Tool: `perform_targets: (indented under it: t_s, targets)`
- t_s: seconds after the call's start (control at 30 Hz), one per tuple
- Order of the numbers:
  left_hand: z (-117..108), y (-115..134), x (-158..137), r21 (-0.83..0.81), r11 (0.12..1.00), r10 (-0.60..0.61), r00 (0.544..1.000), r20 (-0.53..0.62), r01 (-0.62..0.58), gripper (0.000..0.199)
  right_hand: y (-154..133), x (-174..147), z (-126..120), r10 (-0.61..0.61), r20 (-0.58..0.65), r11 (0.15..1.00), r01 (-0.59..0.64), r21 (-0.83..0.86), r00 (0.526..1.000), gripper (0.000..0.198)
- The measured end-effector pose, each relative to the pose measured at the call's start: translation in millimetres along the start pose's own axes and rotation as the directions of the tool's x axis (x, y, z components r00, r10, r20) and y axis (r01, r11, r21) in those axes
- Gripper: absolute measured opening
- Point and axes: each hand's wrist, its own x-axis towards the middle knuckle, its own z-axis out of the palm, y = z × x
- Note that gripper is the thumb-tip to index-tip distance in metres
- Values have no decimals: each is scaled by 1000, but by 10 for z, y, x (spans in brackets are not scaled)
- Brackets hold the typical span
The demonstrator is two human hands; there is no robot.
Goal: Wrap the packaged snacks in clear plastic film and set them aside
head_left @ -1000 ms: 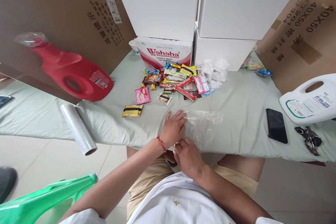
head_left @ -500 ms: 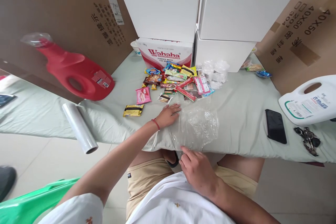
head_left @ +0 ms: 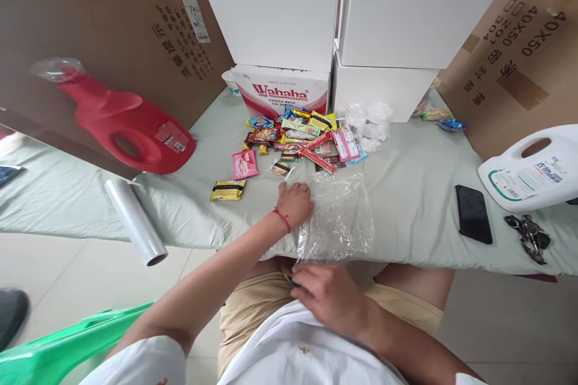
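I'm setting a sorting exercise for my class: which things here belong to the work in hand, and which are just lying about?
Apparently in use:
left hand, at the plastic's left side
right hand, near its front edge
clear plastic

Apparently just lying about:
red bottle
white bottle
phone
keys

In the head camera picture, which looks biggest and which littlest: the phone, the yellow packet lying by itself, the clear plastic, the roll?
1. Clear plastic: biggest.
2. Roll and phone: too alike to rank; the roll looks longer but thinner.
3. Yellow packet: littlest.
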Motion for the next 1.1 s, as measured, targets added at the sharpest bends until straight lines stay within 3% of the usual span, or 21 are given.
perform_targets:
  t_s: [0.03, 0.07, 0.1, 0.17, 0.2, 0.27, 0.37, 0.47, 0.53, 0.63, 0.8, 0.83, 0.9, 0.97, 1.03, 1.1]
  targets:
    - [9, -46, -28, -24, 1000, -2, 999, 32, 3, 39, 69, -41, -168, 72, -115, 994, -61, 90, 991, 17]
    - [12, -102, -52, -52, 999, -1, 997, 75, 5, 46, 172, -86, -331, 182, -248, 978, -149, 143, 952, 21]
    - [12, -163, -73, -82, 997, 5, 992, 124, 5, 54, 304, -129, -476, 317, -403, 948, -273, 165, 858, 24]
    - [1, -277, -99, -130, 992, 29, 978, 208, -2, 66, 616, -190, -674, 517, -612, 829, -529, 184, 598, 38]
    - [-8, -322, -107, -144, 990, 44, 972, 232, -11, 71, 768, -200, -720, 580, -634, 762, -615, 201, 512, 49]
    - [-25, -383, -114, -169, 985, 72, 960, 271, -26, 79, 1009, -178, -719, 698, -553, 648, -729, 220, 455, 66]
    - [-41, -434, -125, -195, 979, 113, 947, 299, -55, 87, 1166, -88, -605, 798, -342, 573, -801, 173, 496, 79]
    - [-27, -513, -150, -219, 970, 170, 932, 320, -101, 97, 1237, -54, -537, 784, -233, 617, -764, 190, 576, 68]
    - [10, -594, -171, -235, 961, 221, 921, 322, -149, 104, 1338, -107, -567, 761, -229, 649, -710, 273, 607, 55]
    - [100, -719, -190, -239, 946, 284, 914, 289, -218, 111, 1577, -261, -714, 740, -278, 672, -651, 354, 613, 46]
    - [209, -790, -167, -224, 938, 320, 912, 258, -266, 112, 1859, -392, -1069, 729, -189, 684, -687, 245, 658, 35]
    - [210, -782, -161, -219, 939, 319, 912, 259, -266, 113, 1847, -370, -1133, 726, -194, 687, -711, 153, 660, 31]
    - [192, -753, -157, -210, 942, 311, 914, 260, -261, 115, 1726, -274, -1222, 674, -321, 683, -727, -75, 666, 26]
    - [157, -716, -162, -204, 946, 300, 918, 261, -251, 115, 1479, -114, -1215, 521, -487, 690, -682, -244, 701, 27]
    - [120, -685, -167, -203, 949, 292, 918, 269, -243, 116, 1151, 89, -1066, 355, -497, 777, -545, -315, 792, 30]
    - [87, -674, -163, -205, 950, 288, 916, 278, -236, 116, 823, 307, -774, 226, -287, 889, -317, -330, 931, 29]
